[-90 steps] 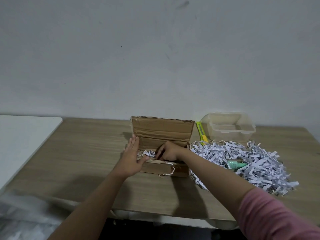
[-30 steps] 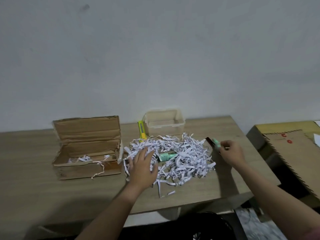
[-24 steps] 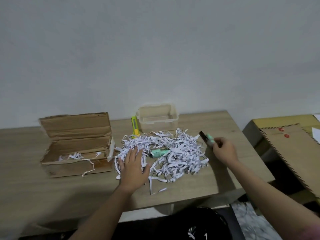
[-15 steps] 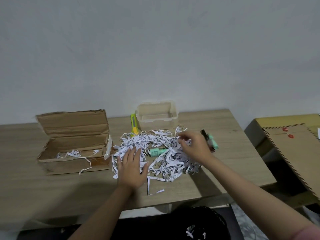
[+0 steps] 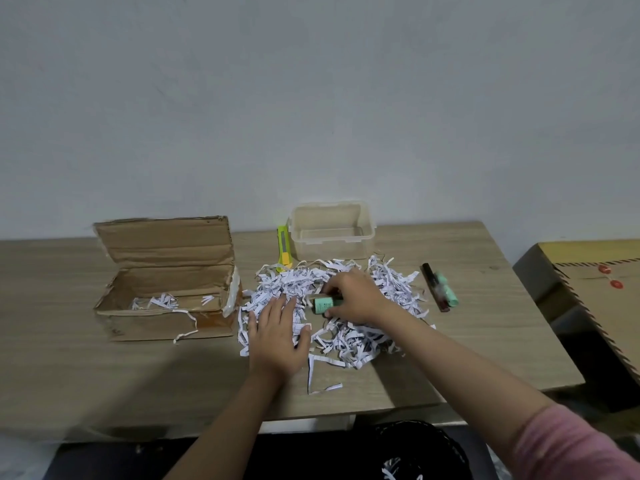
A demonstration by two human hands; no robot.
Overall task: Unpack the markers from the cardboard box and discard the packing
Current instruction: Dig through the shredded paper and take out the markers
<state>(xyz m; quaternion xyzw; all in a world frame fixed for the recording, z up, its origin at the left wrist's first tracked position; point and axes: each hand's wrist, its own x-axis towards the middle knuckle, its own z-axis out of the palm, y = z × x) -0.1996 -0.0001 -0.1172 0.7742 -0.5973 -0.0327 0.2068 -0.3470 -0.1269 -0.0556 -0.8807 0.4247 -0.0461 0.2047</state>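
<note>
The open cardboard box (image 5: 166,299) stands on the left of the wooden table (image 5: 104,368) with a few paper shreds inside. A heap of white shredded paper (image 5: 363,334) lies in the middle. My left hand (image 5: 278,336) rests flat on the heap's left side, fingers straight. My right hand (image 5: 355,296) grips a mint-green marker (image 5: 323,304) lying in the shreds. Two more markers (image 5: 439,291), one dark and one mint-green, lie on the table right of the heap.
A clear plastic tub (image 5: 332,230) stands behind the heap, with a yellow utility knife (image 5: 284,249) at its left. A black waste bin (image 5: 415,452) sits below the table's front edge. A brown cardboard surface (image 5: 595,289) is at the right.
My right hand laid two markers on the table at the right, then came back over the heap and closed round the green marker. The left hand stayed on the shreds.
</note>
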